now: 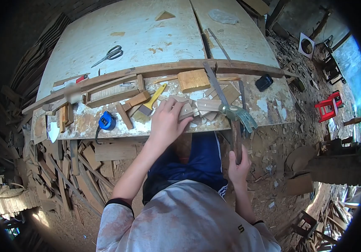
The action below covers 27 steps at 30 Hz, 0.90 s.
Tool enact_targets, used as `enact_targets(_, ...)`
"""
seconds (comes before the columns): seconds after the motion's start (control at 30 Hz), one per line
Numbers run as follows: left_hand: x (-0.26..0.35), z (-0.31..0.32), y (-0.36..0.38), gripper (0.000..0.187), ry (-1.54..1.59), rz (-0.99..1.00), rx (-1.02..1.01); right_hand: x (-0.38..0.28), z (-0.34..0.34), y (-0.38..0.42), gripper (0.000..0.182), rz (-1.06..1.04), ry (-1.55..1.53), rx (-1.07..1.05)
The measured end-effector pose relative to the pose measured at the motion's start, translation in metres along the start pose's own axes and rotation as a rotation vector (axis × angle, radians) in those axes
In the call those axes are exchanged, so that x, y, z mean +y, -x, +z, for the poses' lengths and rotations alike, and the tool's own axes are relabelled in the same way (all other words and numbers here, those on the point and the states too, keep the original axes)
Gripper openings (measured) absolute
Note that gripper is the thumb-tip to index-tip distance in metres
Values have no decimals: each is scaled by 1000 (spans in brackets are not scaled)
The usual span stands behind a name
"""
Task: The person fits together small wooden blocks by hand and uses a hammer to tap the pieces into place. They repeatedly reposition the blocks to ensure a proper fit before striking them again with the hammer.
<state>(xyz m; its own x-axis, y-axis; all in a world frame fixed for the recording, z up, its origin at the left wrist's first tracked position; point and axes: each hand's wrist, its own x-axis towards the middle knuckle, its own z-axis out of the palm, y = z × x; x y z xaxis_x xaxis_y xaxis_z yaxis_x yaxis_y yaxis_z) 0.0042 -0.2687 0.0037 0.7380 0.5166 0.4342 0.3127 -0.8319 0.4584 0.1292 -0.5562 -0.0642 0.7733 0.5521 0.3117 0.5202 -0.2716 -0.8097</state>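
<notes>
My left hand (166,119) is closed over a short wooden block (186,111) at the bench's front edge, thumb on its near side. A second pale wooden piece (208,105) lies end to end with that block, on its right. My right hand (239,167) is wrapped round the wooden handle of a claw hammer (236,137). The hammer's metal head is right at the far end of the second piece, its claw turned to the right. Under and behind these pieces lie thin wood scraps (229,93).
On the workbench (138,38) are a yellow brush (155,97), a blue tape measure (106,121), scissors (112,54), a wooden block (193,80), a wooden frame (113,91) and a black object (264,82). A long wooden strip (163,68) crosses it. A red stool (328,106) stands right.
</notes>
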Motion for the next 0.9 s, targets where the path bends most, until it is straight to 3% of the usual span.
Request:
enact_targets(0.23,-8,3,-12,50,-156,-9,22,-3,-19,-4,39,-97,30,60)
enact_targets(0.37,-23,7,-17,55,-1,-96,-95,-5,-28,2,40,-142,35,34)
enact_targets(0.47,-25,2,-22,56,0,-105,-151,-13,-19,-11,41,-126,85,-30)
enact_targets(0.57,-29,1,-24,58,-30,-71,-173,-27,-22,-33,44,17,294,-290)
enact_targets(0.7,-35,3,-22,58,-37,-31,-161,-28,-24,-24,44,37,131,-154)
enact_targets(0.9,-33,2,-26,56,-26,-37,-146,-36,-28,-33,44,-118,11,-6)
